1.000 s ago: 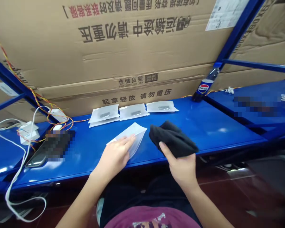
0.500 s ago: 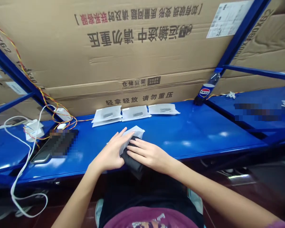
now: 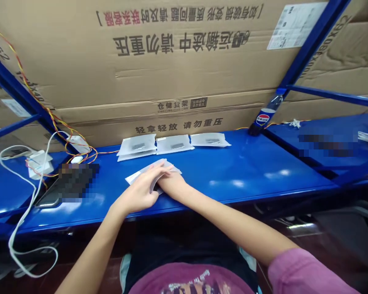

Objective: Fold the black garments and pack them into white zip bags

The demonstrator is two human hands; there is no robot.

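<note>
A frosted white plastic bag (image 3: 135, 175) lies on the blue shelf in front of me, partly covered by my hands. My left hand (image 3: 143, 187) grips the bag's near edge, its fingers over the top and its thumb below. From the right, my right hand (image 3: 172, 184) reaches in under the left fingers, apparently into the bag's mouth. Its fingers are hidden, and whatever they touch inside cannot be made out. Behind the hands lie filled frosted bags (image 3: 175, 143) in a row, with dark contents showing through.
A cola bottle (image 3: 265, 115) stands at the back right by a blue post. On the left are a dark tablet-like device (image 3: 50, 198), white cables (image 3: 33, 222), a power strip (image 3: 79, 143) and yellow-red wires. A large cardboard sheet (image 3: 171, 81) closes off the back.
The black folded item under my right hand is out of sight. My right hand has pushed forward and left, under my left fingers and toward the bag's inside.
</note>
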